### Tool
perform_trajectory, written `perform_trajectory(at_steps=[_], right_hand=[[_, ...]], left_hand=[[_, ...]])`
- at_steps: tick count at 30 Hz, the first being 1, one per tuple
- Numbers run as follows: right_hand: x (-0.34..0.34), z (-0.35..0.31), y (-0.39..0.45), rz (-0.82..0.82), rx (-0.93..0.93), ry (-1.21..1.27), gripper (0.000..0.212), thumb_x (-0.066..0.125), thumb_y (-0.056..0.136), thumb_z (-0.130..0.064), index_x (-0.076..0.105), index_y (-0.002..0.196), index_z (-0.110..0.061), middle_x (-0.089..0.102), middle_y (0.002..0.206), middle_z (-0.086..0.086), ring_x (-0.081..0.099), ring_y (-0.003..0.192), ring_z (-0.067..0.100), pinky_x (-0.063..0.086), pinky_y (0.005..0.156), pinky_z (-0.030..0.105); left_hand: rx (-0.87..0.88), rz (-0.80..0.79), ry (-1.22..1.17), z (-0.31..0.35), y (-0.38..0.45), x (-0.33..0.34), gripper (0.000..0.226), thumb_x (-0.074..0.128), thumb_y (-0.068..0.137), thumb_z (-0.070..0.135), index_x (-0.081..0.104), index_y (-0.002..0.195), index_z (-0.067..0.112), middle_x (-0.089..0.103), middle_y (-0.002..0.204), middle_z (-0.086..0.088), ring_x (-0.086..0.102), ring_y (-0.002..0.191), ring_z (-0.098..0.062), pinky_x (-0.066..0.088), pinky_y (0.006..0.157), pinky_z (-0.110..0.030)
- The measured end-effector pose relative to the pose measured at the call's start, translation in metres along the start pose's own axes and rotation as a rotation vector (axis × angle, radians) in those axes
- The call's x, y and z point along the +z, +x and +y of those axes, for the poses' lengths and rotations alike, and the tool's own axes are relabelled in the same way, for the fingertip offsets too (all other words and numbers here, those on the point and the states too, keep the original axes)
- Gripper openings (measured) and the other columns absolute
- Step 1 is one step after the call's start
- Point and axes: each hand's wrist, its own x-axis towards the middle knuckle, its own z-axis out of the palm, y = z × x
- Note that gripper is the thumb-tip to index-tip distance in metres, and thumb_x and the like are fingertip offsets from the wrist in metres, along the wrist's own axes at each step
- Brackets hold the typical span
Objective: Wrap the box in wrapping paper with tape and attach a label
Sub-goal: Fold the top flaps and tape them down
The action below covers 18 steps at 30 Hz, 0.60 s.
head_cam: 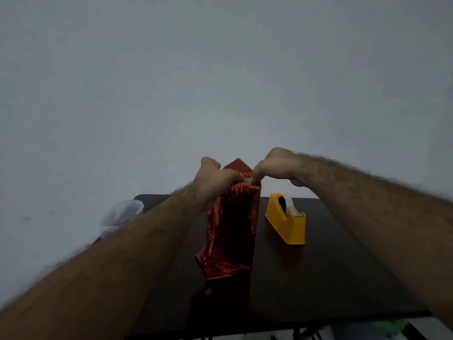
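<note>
While the flap atop the box is pinched by both hands, the box could be tipped toward the dispenser beside it

Dark brown table runs up to a plain grey-white wall. Clear plastic bag sits at table's far-left corner, w/ something dark inside; can't tell what. Under the near edge, bottom right: thin black legs/rods and a blurred green patch on a pale floor, too smeared to identify.
</note>
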Motion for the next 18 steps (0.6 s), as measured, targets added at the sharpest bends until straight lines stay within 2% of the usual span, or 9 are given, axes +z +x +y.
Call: perform_trajectory(at_steps=[3,5,7,9,12,14,16,17,18], right_hand=[[0.0,0.0,0.0,0.017,0.032,0.027,0.05,0.087,0.076,-0.02,0.064,0.118,-0.005,0.052,0.129,0.009,0.047,0.112,0.025,0.042,0.077,0.035],[0.001,-0.001,-0.002,0.027,0.049,0.055,0.045,0.086,0.077,-0.019,0.062,0.113,-0.005,0.052,0.122,0.008,0.051,0.115,0.026,0.042,0.074,0.034],[0.001,0.003,-0.002,0.054,0.056,0.07,0.036,0.084,0.08,-0.018,0.063,0.106,-0.003,0.057,0.114,0.008,0.055,0.11,0.026,0.044,0.069,0.032],[0.0,0.01,-0.001,0.1,0.069,0.075,0.034,0.081,0.083,-0.019,0.062,0.105,-0.001,0.058,0.106,0.007,0.054,0.104,0.026,0.046,0.074,0.034],[0.001,0.025,0.0,0.129,0.043,0.1,0.038,0.083,0.085,-0.018,0.064,0.111,0.001,0.064,0.116,0.011,0.059,0.111,0.029,0.054,0.087,0.04],[0.004,0.027,-0.006,0.124,-0.004,0.195,0.03,0.076,0.096,-0.029,0.067,0.108,-0.004,0.067,0.118,0.01,0.06,0.119,0.029,0.053,0.103,0.049],[0.009,0.024,-0.016,0.061,-0.024,0.274,0.051,0.063,0.103,-0.049,0.062,0.129,-0.005,0.06,0.141,0.01,0.054,0.132,0.031,0.047,0.109,0.056],[0.013,0.024,-0.02,0.018,-0.024,0.276,0.056,0.058,0.103,-0.056,0.06,0.13,-0.007,0.059,0.141,0.01,0.055,0.131,0.03,0.046,0.11,0.059],[0.017,0.025,-0.023,-0.023,-0.025,0.26,0.056,0.055,0.103,-0.06,0.06,0.123,-0.008,0.062,0.13,0.009,0.057,0.124,0.029,0.045,0.111,0.06]], left_hand=[[-0.003,0.002,0.006,0.0,0.0,-0.001,0.071,0.087,0.069,0.03,0.04,0.121,0.019,0.062,0.115,-0.014,0.071,0.101,-0.03,0.064,0.086,-0.051],[-0.004,0.001,0.01,0.0,0.0,0.0,0.069,0.087,0.073,0.028,0.04,0.122,0.018,0.062,0.114,-0.015,0.071,0.1,-0.029,0.064,0.085,-0.049],[0.0,0.007,0.017,0.0,-0.001,0.0,0.066,0.088,0.077,0.026,0.04,0.123,0.017,0.062,0.113,-0.014,0.071,0.099,-0.028,0.064,0.082,-0.046],[-0.001,0.013,0.011,0.0,-0.002,-0.001,0.066,0.088,0.077,0.026,0.041,0.122,0.017,0.062,0.113,-0.014,0.071,0.099,-0.028,0.064,0.082,-0.046],[-0.006,0.004,0.007,0.0,-0.003,-0.002,0.066,0.088,0.078,0.027,0.041,0.123,0.017,0.061,0.114,-0.013,0.07,0.1,-0.028,0.064,0.085,-0.048],[-0.009,0.0,0.001,0.0,-0.003,-0.002,0.067,0.088,0.078,0.027,0.04,0.123,0.017,0.06,0.114,-0.013,0.071,0.1,-0.028,0.064,0.085,-0.048],[-0.008,0.005,0.002,0.0,-0.003,-0.002,0.068,0.089,0.075,0.029,0.04,0.122,0.018,0.061,0.114,-0.013,0.071,0.1,-0.029,0.064,0.087,-0.05],[-0.01,0.007,0.001,0.0,-0.003,-0.001,0.069,0.089,0.074,0.03,0.04,0.121,0.018,0.061,0.114,-0.014,0.071,0.1,-0.029,0.063,0.087,-0.05],[-0.012,0.01,-0.001,0.0,-0.002,-0.001,0.069,0.089,0.073,0.03,0.04,0.121,0.018,0.062,0.114,-0.014,0.071,0.099,-0.03,0.064,0.086,-0.05]])
